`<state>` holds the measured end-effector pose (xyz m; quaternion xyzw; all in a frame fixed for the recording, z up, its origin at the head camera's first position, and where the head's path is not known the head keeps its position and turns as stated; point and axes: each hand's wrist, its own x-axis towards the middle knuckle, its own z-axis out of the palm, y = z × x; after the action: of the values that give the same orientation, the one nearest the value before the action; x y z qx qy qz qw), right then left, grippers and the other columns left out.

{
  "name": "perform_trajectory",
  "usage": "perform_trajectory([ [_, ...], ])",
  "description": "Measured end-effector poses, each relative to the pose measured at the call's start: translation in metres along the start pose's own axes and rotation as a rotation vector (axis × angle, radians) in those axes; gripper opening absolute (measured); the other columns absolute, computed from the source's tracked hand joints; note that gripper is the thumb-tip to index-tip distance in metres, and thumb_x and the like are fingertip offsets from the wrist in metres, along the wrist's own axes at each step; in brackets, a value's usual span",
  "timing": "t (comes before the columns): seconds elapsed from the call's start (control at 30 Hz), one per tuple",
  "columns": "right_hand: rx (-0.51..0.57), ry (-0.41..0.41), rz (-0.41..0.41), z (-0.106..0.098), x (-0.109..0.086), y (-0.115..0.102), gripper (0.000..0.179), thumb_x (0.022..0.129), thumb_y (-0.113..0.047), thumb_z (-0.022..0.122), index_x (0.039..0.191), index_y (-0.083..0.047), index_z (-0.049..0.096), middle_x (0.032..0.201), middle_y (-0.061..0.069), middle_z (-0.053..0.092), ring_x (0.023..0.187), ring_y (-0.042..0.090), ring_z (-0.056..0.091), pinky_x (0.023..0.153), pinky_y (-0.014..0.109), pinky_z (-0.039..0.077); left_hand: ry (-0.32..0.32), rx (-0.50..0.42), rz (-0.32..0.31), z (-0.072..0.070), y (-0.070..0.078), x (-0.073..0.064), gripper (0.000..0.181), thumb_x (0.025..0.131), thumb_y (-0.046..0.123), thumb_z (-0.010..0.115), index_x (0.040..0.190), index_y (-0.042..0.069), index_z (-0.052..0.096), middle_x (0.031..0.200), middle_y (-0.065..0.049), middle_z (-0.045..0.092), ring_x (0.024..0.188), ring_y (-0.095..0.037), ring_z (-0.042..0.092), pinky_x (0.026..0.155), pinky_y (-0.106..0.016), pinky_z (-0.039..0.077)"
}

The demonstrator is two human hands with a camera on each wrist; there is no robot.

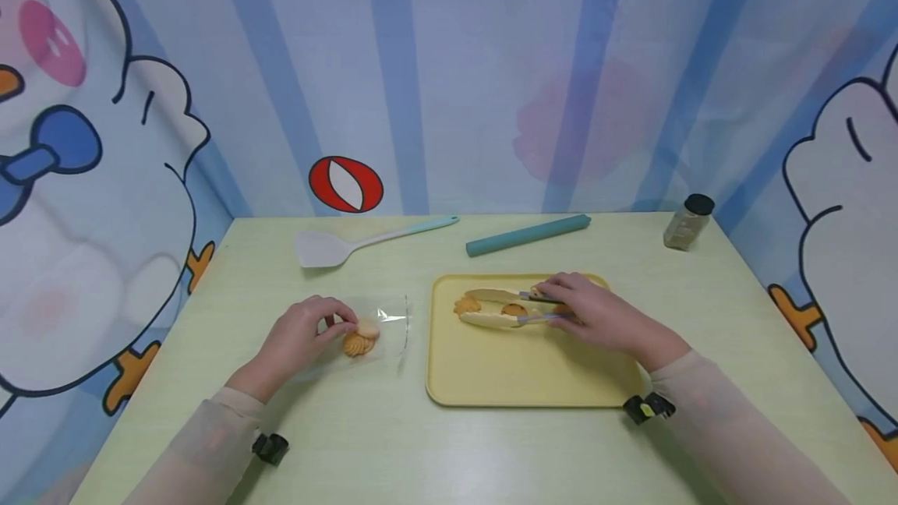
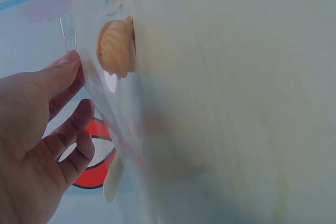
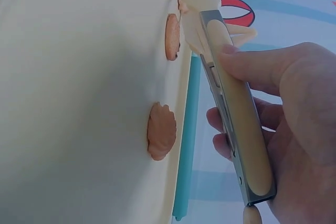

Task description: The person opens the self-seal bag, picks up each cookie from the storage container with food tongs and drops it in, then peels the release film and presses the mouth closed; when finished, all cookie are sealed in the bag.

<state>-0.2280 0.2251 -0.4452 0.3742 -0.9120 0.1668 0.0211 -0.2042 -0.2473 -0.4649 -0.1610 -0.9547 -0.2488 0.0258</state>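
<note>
My left hand (image 1: 305, 337) pinches the edge of a clear plastic bag (image 1: 394, 318) that lies on the table. Several ridged cookies (image 1: 356, 345) show inside the bag, and one cookie (image 2: 116, 48) stands out in the left wrist view. Over the yellow tray (image 1: 519, 384), my right hand (image 1: 596, 312) grips a pair of tongs (image 3: 239, 119) by their cream-and-metal handles. The tongs' pale tips point left and stand apart, right by a flower-shaped cookie (image 1: 466, 305). A round cookie (image 1: 514, 309) shows between the tong arms; another cookie (image 3: 162, 132) appears nearer in the right wrist view.
Behind the bag lies a white spatula (image 1: 326, 249) with a light blue handle end. A teal rolled stick (image 1: 528, 236) lies behind the tray. At the back right stands a clear jar with a black lid (image 1: 686, 224). Printed curtains (image 1: 463, 84) border the table (image 1: 393, 450).
</note>
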Motion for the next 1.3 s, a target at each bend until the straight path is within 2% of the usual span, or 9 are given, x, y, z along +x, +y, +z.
perform_trajectory([
  [0.4, 0.054, 0.054, -0.049, 0.005, 0.002, -0.012, 0.048, 0.096, -0.016, 0.075, 0.141, -0.006, 0.061, 0.133, 0.014, 0.061, 0.112, 0.024, 0.061, 0.089, 0.044, 0.054, 0.026, 0.004, 0.047, 0.002, -0.004, 0.001, 0.009, 0.092, 0.021, 0.079, 0.100, 0.024, 0.076, 0.093, 0.010, 0.070, 0.081, -0.011, 0.056, 0.072, -0.030, 0.048],
  [0.6, 0.104, 0.044, -0.056, 0.009, 0.012, -0.023, 0.049, 0.098, -0.019, 0.073, 0.143, -0.008, 0.059, 0.137, 0.013, 0.060, 0.121, 0.027, 0.060, 0.095, 0.046, 0.054, 0.033, 0.004, 0.048, 0.001, -0.004, 0.000, 0.010, 0.091, 0.019, 0.080, 0.099, 0.024, 0.076, 0.092, 0.009, 0.070, 0.081, -0.011, 0.055, 0.072, -0.031, 0.048],
  [0.73, 0.125, 0.049, -0.085, 0.014, 0.021, -0.032, 0.049, 0.098, -0.019, 0.073, 0.143, -0.007, 0.059, 0.136, 0.012, 0.059, 0.119, 0.025, 0.059, 0.097, 0.046, 0.054, 0.035, -0.001, 0.050, 0.002, -0.004, -0.001, 0.010, 0.091, 0.019, 0.080, 0.099, 0.024, 0.076, 0.094, 0.008, 0.070, 0.081, -0.011, 0.056, 0.072, -0.031, 0.048],
  [0.87, 0.136, 0.015, -0.096, 0.021, 0.031, -0.044, 0.049, 0.099, -0.020, 0.071, 0.144, -0.006, 0.057, 0.137, 0.013, 0.059, 0.116, 0.024, 0.059, 0.095, 0.044, 0.054, 0.036, -0.003, 0.055, 0.001, -0.002, -0.001, 0.009, 0.091, 0.019, 0.080, 0.099, 0.023, 0.076, 0.095, 0.008, 0.071, 0.081, -0.011, 0.056, 0.072, -0.031, 0.047],
  [1.0, 0.131, -0.037, -0.093, 0.029, 0.041, -0.054, 0.050, 0.102, -0.024, 0.068, 0.147, -0.006, 0.055, 0.140, 0.013, 0.058, 0.121, 0.026, 0.058, 0.098, 0.044, 0.052, 0.040, 0.003, 0.065, 0.000, -0.002, -0.001, 0.010, 0.091, 0.017, 0.080, 0.099, 0.023, 0.076, 0.096, 0.007, 0.072, 0.081, -0.011, 0.056, 0.072, -0.031, 0.048],
  [1.3, 0.150, -0.060, -0.102, 0.037, 0.064, -0.065, 0.051, 0.104, -0.027, 0.065, 0.149, -0.008, 0.053, 0.142, 0.009, 0.057, 0.126, 0.023, 0.055, 0.103, 0.042, 0.050, 0.052, 0.004, 0.077, -0.002, -0.002, 0.001, 0.009, 0.092, 0.019, 0.079, 0.100, 0.023, 0.076, 0.096, 0.008, 0.072, 0.081, -0.011, 0.056, 0.071, -0.030, 0.047],
])
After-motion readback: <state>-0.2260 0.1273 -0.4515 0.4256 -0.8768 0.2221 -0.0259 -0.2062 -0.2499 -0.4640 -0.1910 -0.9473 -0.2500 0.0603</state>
